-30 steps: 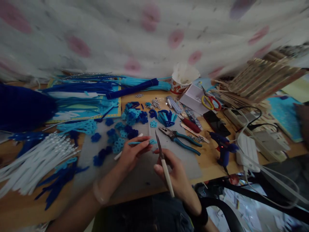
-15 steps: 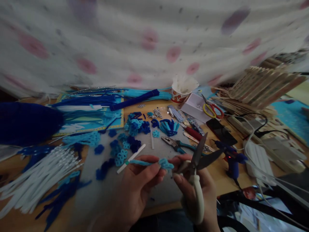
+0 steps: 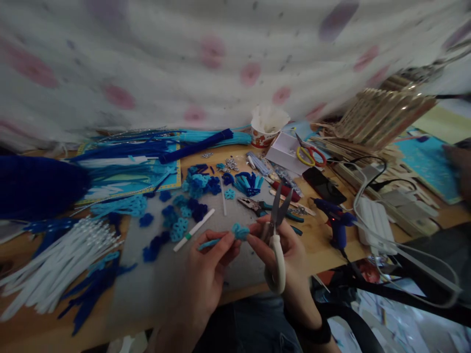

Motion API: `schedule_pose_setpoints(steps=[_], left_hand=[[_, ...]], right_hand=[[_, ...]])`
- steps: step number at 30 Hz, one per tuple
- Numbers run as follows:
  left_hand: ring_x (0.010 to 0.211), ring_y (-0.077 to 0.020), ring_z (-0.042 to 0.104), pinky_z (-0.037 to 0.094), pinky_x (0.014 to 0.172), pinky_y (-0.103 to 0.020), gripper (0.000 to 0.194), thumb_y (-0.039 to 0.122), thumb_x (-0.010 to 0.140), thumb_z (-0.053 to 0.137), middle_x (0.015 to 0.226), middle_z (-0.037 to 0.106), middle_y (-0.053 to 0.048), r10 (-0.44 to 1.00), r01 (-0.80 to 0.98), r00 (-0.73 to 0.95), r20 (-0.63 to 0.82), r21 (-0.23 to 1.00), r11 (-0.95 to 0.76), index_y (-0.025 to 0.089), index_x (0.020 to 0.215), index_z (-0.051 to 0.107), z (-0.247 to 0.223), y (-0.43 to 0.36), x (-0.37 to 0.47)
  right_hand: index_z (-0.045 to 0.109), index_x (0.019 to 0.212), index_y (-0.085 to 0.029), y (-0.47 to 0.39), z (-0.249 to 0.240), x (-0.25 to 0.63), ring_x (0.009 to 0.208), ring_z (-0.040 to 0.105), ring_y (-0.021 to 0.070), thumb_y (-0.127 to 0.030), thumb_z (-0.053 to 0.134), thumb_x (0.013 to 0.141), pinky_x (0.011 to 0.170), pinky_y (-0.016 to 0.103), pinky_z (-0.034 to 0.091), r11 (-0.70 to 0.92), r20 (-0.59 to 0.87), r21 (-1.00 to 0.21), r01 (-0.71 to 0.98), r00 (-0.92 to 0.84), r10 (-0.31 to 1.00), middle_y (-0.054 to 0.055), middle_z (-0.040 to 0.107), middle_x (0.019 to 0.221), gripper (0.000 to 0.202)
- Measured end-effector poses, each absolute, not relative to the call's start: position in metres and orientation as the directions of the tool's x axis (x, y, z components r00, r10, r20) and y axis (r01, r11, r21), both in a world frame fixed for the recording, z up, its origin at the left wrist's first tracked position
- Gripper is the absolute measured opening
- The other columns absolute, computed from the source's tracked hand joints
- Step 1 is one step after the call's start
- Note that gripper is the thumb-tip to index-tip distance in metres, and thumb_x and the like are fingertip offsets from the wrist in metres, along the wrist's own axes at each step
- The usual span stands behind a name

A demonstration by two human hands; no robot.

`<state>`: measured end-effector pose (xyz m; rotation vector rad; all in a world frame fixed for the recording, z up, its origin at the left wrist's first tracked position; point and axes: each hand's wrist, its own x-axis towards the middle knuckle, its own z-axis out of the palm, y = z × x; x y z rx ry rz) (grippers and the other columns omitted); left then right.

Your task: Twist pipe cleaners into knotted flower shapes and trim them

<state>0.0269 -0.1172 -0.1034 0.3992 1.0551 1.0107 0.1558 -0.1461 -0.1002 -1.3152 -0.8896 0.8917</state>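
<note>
My left hand (image 3: 213, 260) is closed, pinching a light blue pipe-cleaner flower (image 3: 240, 231) by its looped end, with a straight blue stem sticking out to the left. Hooked in my right hand (image 3: 285, 250) are white-handled scissors (image 3: 278, 267), blades parted and pointing up, away from the flower. The thumb and fingertips of that hand touch the flower's right side. Just beyond my left hand lies a white pen (image 3: 194, 230) with a green band. Blue pipe-cleaner flowers (image 3: 179, 229) are scattered on the grey mat (image 3: 136, 284).
Pliers (image 3: 253, 206), a blue glue gun (image 3: 334, 220) with a red light and a phone (image 3: 324, 185) lie to the right. White pipe cleaners (image 3: 62, 267) spread at the left. Behind stand a paper cup (image 3: 263, 137) and a white box (image 3: 283, 152). Another person's blurred hand (image 3: 459, 164) shows at the right edge.
My right fingertips have come against the flower, and the scissors have turned more upright and moved left. The view has shifted slightly to the right. More of the other person's hand shows.
</note>
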Motion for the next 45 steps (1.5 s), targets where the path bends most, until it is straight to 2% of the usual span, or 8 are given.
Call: schedule_pose_setpoints(steps=[5,12,16,21,28,32,40,45], left_hand=[[0.065,-0.0162,0.074,0.061,0.061,-0.024,0.040,0.037,0.048,0.098,0.067,0.073,0.003,0.803,-0.483,0.215,-0.556,0.654,0.582,0.019,0.069,0.069,-0.106,-0.130,0.025],[0.087,-0.0184,0.072,0.057,0.077,-0.025,0.036,0.027,0.063,0.092,0.095,0.080,-0.003,0.925,-0.048,0.330,-0.189,0.975,0.216,0.026,0.098,0.081,-0.103,-0.120,0.005],[0.076,-0.0171,0.068,0.051,0.068,-0.025,0.008,0.031,0.078,0.081,0.081,0.077,-0.002,0.938,0.096,0.345,-0.023,0.995,-0.011,0.024,0.082,0.082,-0.099,-0.121,0.012],[0.071,-0.0169,0.068,0.051,0.068,-0.026,0.017,0.032,0.086,0.071,0.072,0.075,-0.001,0.952,0.147,0.303,-0.036,0.989,-0.010,0.021,0.073,0.073,-0.101,-0.122,0.016],[0.088,-0.0196,0.072,0.054,0.083,-0.030,0.036,0.045,0.092,0.061,0.085,0.078,-0.004,0.992,0.036,-0.103,0.075,0.997,-0.072,0.021,0.067,0.071,-0.109,-0.103,-0.011],[0.096,-0.0209,0.073,0.057,0.084,-0.030,0.028,0.036,0.077,0.080,0.110,0.079,-0.005,0.997,-0.041,0.065,-0.048,0.998,0.051,0.023,0.101,0.077,-0.110,-0.114,-0.009],[0.072,-0.0171,0.071,0.055,0.068,-0.025,0.017,0.032,0.070,0.085,0.075,0.078,-0.003,0.953,-0.100,0.141,-0.267,0.954,0.282,0.018,0.076,0.077,-0.121,-0.139,0.019],[0.083,-0.0166,0.071,0.054,0.075,-0.025,0.017,0.034,0.074,0.085,0.085,0.079,-0.002,0.923,-0.312,0.254,-0.288,0.879,0.360,0.020,0.082,0.078,-0.118,-0.136,0.010]], right_hand=[[0.067,0.097,-0.024,-0.152,-0.106,0.159,0.064,0.069,0.0164,-0.028,0.081,0.072,0.057,0.026,0.057,0.065,0.041,-0.997,-0.040,0.435,0.899,-0.001,0.072,0.076,0.028],[0.065,0.094,-0.024,-0.161,-0.103,0.168,0.063,0.069,0.0167,-0.024,0.081,0.070,0.057,0.026,0.055,0.060,0.046,-0.997,-0.042,0.285,0.958,-0.002,0.073,0.073,0.029],[0.065,0.094,-0.024,-0.167,-0.104,0.167,0.064,0.068,0.0161,-0.021,0.082,0.069,0.059,0.026,0.055,0.062,0.050,-0.997,-0.043,0.233,0.971,-0.002,0.071,0.073,0.030],[0.066,0.094,-0.022,-0.172,-0.107,0.167,0.062,0.066,0.0150,-0.020,0.084,0.066,0.056,0.024,0.053,0.007,-0.005,-0.999,-0.050,0.235,0.972,-0.002,0.071,0.072,0.033],[0.068,0.090,-0.023,-0.168,-0.106,0.169,0.060,0.065,0.0138,-0.024,0.083,0.065,0.055,0.024,0.052,-0.040,-0.074,-0.992,-0.122,0.291,0.954,-0.003,0.071,0.068,0.029],[0.068,0.087,-0.022,-0.163,-0.106,0.167,0.052,0.058,0.0106,-0.024,0.085,0.061,0.046,0.020,0.043,-0.075,-0.132,-0.979,-0.189,0.309,0.942,-0.004,0.070,0.066,0.031],[0.067,0.091,-0.022,-0.164,-0.115,0.162,0.048,0.054,0.0093,-0.027,0.086,0.066,0.045,0.020,0.040,-0.021,-0.088,-0.979,-0.201,0.331,0.939,-0.005,0.067,0.065,0.031],[0.069,0.100,-0.021,-0.168,-0.117,0.180,0.055,0.054,0.0118,-0.039,0.076,0.081,0.049,0.022,0.043,0.084,0.081,-0.996,0.010,0.366,0.927,-0.002,0.063,0.069,0.027]])
